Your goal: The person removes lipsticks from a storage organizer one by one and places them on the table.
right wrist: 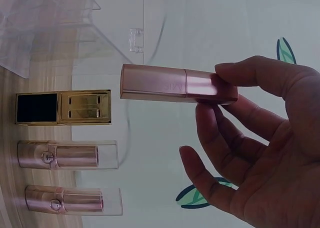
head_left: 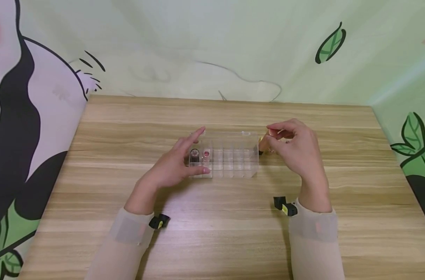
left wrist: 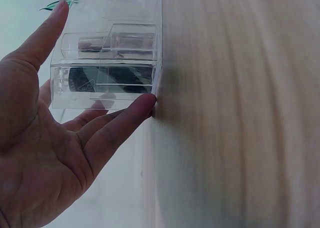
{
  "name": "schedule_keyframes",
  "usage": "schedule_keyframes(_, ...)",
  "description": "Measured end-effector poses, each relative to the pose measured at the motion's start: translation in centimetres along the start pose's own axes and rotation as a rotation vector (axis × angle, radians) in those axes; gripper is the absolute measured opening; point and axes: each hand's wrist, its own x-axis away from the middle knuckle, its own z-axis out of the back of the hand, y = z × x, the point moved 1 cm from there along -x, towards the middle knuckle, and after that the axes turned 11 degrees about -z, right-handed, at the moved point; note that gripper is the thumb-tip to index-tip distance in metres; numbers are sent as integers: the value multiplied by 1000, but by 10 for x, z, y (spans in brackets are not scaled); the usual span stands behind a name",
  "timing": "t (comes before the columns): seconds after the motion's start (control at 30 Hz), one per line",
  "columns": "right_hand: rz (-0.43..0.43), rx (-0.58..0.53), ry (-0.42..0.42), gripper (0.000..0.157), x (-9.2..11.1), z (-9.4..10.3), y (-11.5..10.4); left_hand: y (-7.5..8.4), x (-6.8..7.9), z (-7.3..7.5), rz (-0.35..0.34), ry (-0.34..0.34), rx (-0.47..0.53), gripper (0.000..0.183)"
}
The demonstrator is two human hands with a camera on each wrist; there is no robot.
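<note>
From the head camera, a person's left hand (head_left: 172,165) spans the left end of a clear compartmented lipstick organizer (head_left: 235,155), thumb at the near side and a finger at the far side, its grip holding that end. The organizer sits on a wood-grain counter (head_left: 216,241). In its leftmost compartments stand a dark lipstick (head_left: 195,156) and, just beside it, a pale tube with a red top (head_left: 206,154). Near the organizer's right end, the right hand (head_left: 300,146) pinches a pink lipstick (head_left: 264,143). Behind the counter is a pale green wall (head_left: 233,50) with painted leaves.

In the left wrist view, which lies sideways, the fingers reach round the organizer's end, one fingertip at its base close to the counter. The dark lipstick and the paler tube show through the clear walls.

In the right wrist view, also sideways, the right hand's grip is closed by thumb and fingers on the top of the pink lipstick, held upright and clear of the counter. Near it stand a black-and-gold lipstick (right wrist: 62,108) and two clear-capped pink lipsticks (right wrist: 75,157) in a row, with part of the organizer beyond.
</note>
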Motion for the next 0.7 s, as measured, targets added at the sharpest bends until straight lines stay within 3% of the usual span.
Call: schedule_keyframes(0.7, -2, 30, -23, 19, 8, 7, -8, 1, 1, 1, -8, -8, 11, 109)
